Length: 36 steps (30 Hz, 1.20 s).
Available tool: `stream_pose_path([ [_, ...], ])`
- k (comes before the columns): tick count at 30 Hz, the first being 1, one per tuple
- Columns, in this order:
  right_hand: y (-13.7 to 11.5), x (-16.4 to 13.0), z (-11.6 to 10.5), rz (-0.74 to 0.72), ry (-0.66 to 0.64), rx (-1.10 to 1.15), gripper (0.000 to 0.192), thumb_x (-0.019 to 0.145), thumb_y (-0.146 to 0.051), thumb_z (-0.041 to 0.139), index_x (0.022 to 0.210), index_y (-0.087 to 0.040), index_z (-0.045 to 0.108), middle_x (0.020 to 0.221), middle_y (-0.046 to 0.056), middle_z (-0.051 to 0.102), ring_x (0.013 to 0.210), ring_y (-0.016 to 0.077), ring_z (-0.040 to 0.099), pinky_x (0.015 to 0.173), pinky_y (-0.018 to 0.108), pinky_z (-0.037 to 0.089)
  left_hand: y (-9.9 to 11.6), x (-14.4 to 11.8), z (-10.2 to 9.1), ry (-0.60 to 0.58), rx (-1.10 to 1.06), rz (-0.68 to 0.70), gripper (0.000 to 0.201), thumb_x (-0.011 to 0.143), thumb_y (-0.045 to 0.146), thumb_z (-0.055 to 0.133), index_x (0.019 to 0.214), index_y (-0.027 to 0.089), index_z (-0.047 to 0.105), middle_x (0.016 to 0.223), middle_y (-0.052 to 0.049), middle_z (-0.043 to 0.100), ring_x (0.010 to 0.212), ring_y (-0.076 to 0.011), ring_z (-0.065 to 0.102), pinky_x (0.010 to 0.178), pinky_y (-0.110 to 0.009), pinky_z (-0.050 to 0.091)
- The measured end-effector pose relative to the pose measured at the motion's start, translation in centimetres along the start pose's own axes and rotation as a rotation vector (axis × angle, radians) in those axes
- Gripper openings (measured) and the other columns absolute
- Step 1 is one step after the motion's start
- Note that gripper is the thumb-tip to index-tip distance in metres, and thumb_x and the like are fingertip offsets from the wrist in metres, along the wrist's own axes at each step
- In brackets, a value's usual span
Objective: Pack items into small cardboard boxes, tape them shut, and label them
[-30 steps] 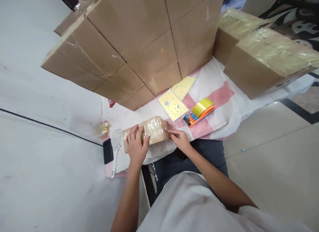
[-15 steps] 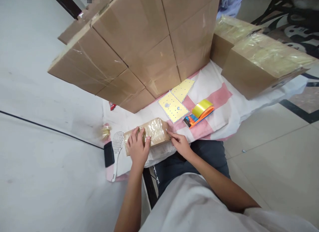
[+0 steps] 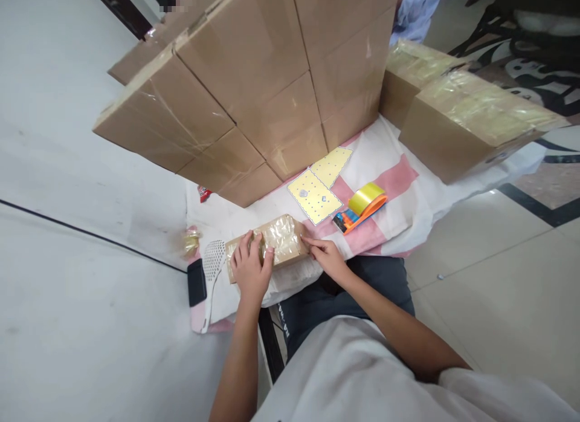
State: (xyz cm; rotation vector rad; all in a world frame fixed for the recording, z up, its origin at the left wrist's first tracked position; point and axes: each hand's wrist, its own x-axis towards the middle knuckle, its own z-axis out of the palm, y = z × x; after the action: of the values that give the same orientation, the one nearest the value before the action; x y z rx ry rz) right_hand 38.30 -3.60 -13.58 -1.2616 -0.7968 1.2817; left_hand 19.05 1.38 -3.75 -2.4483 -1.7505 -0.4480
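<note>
A small cardboard box (image 3: 284,236) with shiny clear tape across its top lies on the cloth in front of me. My left hand (image 3: 251,266) rests on the left part of it, palm down, fingers spread and thumb apart. At the box's right end my right hand (image 3: 330,260) touches the cardboard with a stretched index finger, while its other fingers are partly curled. Beyond the right hand sits an orange and blue tape dispenser (image 3: 362,208) with a roll of yellowish tape. Two yellow patterned paper pieces (image 3: 315,196) lie behind the box, overlapping.
Stacked cardboard boxes (image 3: 276,101) form a tall wall at the back. More taped boxes (image 3: 453,132) stand at the right edge of the pink and white cloth (image 3: 394,198). A white perforated flyswatter (image 3: 214,262) and a black phone (image 3: 196,282) lie at left, beside the wall.
The view has shifted slightly. My right index finger has moved a little left and up along the box's end; my left hand stays put on top.
</note>
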Motion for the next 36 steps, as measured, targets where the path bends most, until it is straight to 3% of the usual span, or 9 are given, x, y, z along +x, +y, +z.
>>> stream_pose_path([
  [5, 0.2, 0.1, -0.3, -0.058, -0.044, -0.052, 0.046, 0.083, -0.026, 0.050, 0.122, -0.017, 0.074, 0.065, 0.000, 0.060, 0.061, 0.0149, 0.051, 0.061, 0.028, 0.047, -0.1, 0.0, 0.0, 0.002, -0.008, 0.001, 0.041, 0.097, 0.043, 0.049, 0.132, 0.025, 0.060, 0.147, -0.012, 0.054, 0.134, -0.0321, 0.047, 0.109, -0.049, 0.035],
  [9, 0.0, -0.1, -0.7, -0.239, -0.062, -0.114, 0.041, 0.085, -0.030, 0.059, 0.123, -0.023, 0.074, 0.111, 0.011, 0.068, 0.102, 0.0236, 0.065, 0.088, 0.038, 0.054, 0.0, 0.0, -0.1, 0.007, -0.025, -0.005, 0.040, 0.097, 0.042, 0.050, 0.131, 0.025, 0.062, 0.146, -0.011, 0.055, 0.133, -0.0321, 0.049, 0.108, -0.050, 0.036],
  [13, 0.0, -0.5, -1.3, -0.393, -0.113, -0.200, 0.047, 0.083, -0.026, 0.065, 0.131, -0.028, 0.068, 0.149, 0.012, 0.049, 0.140, 0.0312, 0.045, 0.114, 0.049, 0.039, -0.3, 0.1, -0.2, 0.030, -0.058, 0.002, 0.039, 0.096, 0.040, 0.052, 0.130, 0.026, 0.063, 0.144, -0.011, 0.057, 0.131, -0.0314, 0.051, 0.106, -0.050, 0.037],
  [19, 0.4, -1.3, -2.1, -0.398, -0.220, -0.364, 0.058, 0.084, -0.024, 0.066, 0.142, -0.031, 0.058, 0.162, 0.010, 0.032, 0.148, 0.0343, 0.034, 0.118, 0.056, 0.033, -1.5, -0.2, 0.3, 0.077, -0.097, 0.084, 0.037, 0.095, 0.039, 0.056, 0.129, 0.027, 0.064, 0.141, -0.009, 0.060, 0.128, -0.0296, 0.054, 0.106, -0.047, 0.039],
  [22, 0.1, -1.1, -2.2, -0.403, -0.265, -0.472, 0.105, 0.076, -0.029, 0.078, 0.162, -0.028, 0.018, 0.169, 0.012, 0.010, 0.155, 0.0336, 0.015, 0.122, 0.055, 0.025, -2.0, -0.6, 0.8, 0.136, -0.088, 0.124, 0.037, 0.096, 0.039, 0.055, 0.130, 0.026, 0.064, 0.141, -0.008, 0.060, 0.131, -0.0283, 0.054, 0.107, -0.044, 0.039],
  [24, -0.1, -0.5, -1.9, -0.393, -0.330, -0.548, 0.136, 0.067, -0.031, 0.085, 0.161, -0.025, -0.013, 0.169, 0.015, -0.001, 0.156, 0.0328, 0.005, 0.123, 0.054, 0.021, -2.3, -1.1, 1.0, 0.183, -0.089, 0.170, 0.039, 0.096, 0.038, 0.055, 0.132, 0.026, 0.062, 0.142, -0.008, 0.060, 0.132, -0.0277, 0.054, 0.107, -0.043, 0.039],
  [26, -0.2, 0.2, -1.5, -0.397, -0.376, -0.611, 0.148, 0.061, -0.033, 0.089, 0.157, -0.022, -0.024, 0.168, 0.018, -0.001, 0.156, 0.0332, 0.006, 0.123, 0.052, 0.022, -2.6, -1.7, 1.0, 0.233, -0.101, 0.227, 0.040, 0.095, 0.035, 0.056, 0.134, 0.025, 0.060, 0.143, -0.009, 0.059, 0.132, -0.0280, 0.054, 0.108, -0.044, 0.038],
  [31, -0.9, 0.8, -1.1, -0.436, -0.330, -0.661, 0.153, 0.049, -0.040, 0.093, 0.161, -0.021, -0.009, 0.165, 0.021, 0.014, 0.153, 0.0398, 0.016, 0.121, 0.053, 0.027, -3.3, -4.6, 0.6, 0.366, -0.257, 0.364, 0.038, 0.093, 0.019, 0.057, 0.130, 0.024, 0.061, 0.136, -0.010, 0.063, 0.130, -0.0286, 0.055, 0.107, -0.045, 0.041],
  [36, -1.9, -1.7, -5.0, -0.510, -0.007, -0.557, 0.130, 0.057, -0.049, 0.088, 0.161, -0.018, 0.016, 0.157, 0.020, 0.034, 0.148, 0.0399, 0.030, 0.119, 0.057, 0.030, -3.2, -8.2, 2.8, 0.533, -0.393, 0.248, 0.034, 0.089, 0.012, 0.058, 0.120, 0.023, 0.064, 0.126, -0.012, 0.062, 0.123, -0.0294, 0.056, 0.104, -0.047, 0.044],
])
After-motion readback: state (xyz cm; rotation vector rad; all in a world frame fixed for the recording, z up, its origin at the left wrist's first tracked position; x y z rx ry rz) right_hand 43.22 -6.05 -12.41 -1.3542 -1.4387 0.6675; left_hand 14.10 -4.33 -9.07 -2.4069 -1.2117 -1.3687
